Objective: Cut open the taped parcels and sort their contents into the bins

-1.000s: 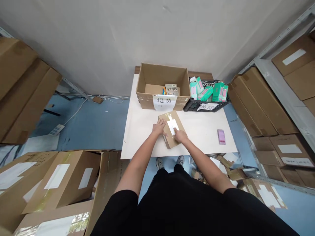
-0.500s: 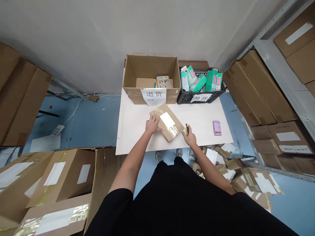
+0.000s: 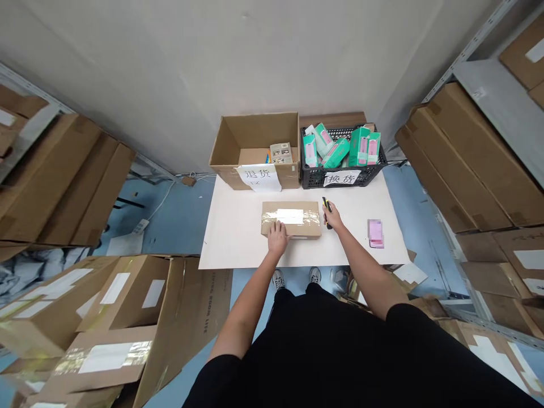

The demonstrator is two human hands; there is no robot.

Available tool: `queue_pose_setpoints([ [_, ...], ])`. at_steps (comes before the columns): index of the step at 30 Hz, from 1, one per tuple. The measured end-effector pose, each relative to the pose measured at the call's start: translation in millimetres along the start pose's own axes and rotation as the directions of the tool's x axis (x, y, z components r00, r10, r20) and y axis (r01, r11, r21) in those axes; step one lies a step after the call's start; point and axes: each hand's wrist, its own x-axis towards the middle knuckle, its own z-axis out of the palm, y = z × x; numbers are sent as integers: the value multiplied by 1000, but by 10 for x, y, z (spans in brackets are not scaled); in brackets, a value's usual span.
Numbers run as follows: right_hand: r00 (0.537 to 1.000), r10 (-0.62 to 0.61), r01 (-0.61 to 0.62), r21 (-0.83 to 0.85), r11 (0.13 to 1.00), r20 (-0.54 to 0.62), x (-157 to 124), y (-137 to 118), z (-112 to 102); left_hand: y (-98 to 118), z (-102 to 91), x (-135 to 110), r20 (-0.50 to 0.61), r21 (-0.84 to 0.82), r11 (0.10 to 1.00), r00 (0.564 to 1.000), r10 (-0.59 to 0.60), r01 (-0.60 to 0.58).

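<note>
A taped cardboard box (image 3: 309,226) with a white label lies squared to the table's front edge. My left hand (image 3: 277,237) rests on its near left part, fingers laid out over the top. To the right of the box, my right hand (image 3: 332,217) is closed around a yellow and black utility knife (image 3: 327,207), held just above the table and apart from the box. Whether the knife's blade is out I cannot tell.
Behind stand an open carton (image 3: 219,170) with a paper sign and a black crate (image 3: 314,180) of green and pink boxes. A pinkish phone-sized item (image 3: 375,233) lies at the table's right. Big cartons (image 3: 127,294) fill the left; a shelf (image 3: 488,85) stands right.
The box has been turned from a slant to lie straight along the table. My right hand has let go of its corner and sits to its right with the knife.
</note>
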Motion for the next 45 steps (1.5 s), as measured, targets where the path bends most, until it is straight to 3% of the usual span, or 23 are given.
queue_pose_setpoints([
  [4, 987, 43, -70, 171, 983, 156, -231, 214, -196, -207, -13, 124, -22, -82, 992, 996, 91, -92],
  [8, 954, 25, -94, 220, 971, 298, -396, 287, -222, -240, -52, 146, 0, -16, 993, 993, 118, -118],
  [15, 947, -16, -47, 188, 981, 321, -476, 233, -159, -102, -268, 162, 162, 130, 982, 980, 117, -139],
  [18, 939, 2, -47, 124, 991, 343, -569, 255, -228, -51, -338, 142, 183, 167, 978, 978, 98, -129],
  [22, 896, 72, -120, 82, 989, 438, -721, 384, -404, -8, -393, 111, 194, 182, 975, 977, 88, -124],
  [24, 925, 76, -128, 116, 985, 373, -784, 443, -435, -20, -445, 163, 201, 173, 978, 976, 84, -120],
  [27, 989, 74, -85, 84, 993, 130, -864, 451, -275, -100, -576, 385, 211, 135, 983, 973, 95, -125],
  [31, 988, 154, -149, -208, 967, 8, -920, 340, 224, -265, -767, 806, 226, 122, 988, 972, 64, -94],
  [34, 972, 219, -234, -261, 936, -85, -807, 207, 479, -365, -840, 974, 243, 158, 986, 970, 5, -45],
  [37, 955, 233, -275, -252, 928, -184, -480, -11, 490, -430, -829, 889, 217, 195, 980, 972, -85, 42],
  [39, 946, 208, -276, -281, 919, -249, -176, -218, 429, -457, -782, 715, 259, 200, 978, 960, -105, 53],
  [42, 957, 121, -214, -358, 909, -264, 232, -530, 346, -460, -690, 437, 380, 162, 985, 925, -11, -55],
  [45, 972, 62, -154, -418, 895, -226, 326, -668, 296, -395, -632, 374, 338, 129, 969, 928, 156, -209],
])
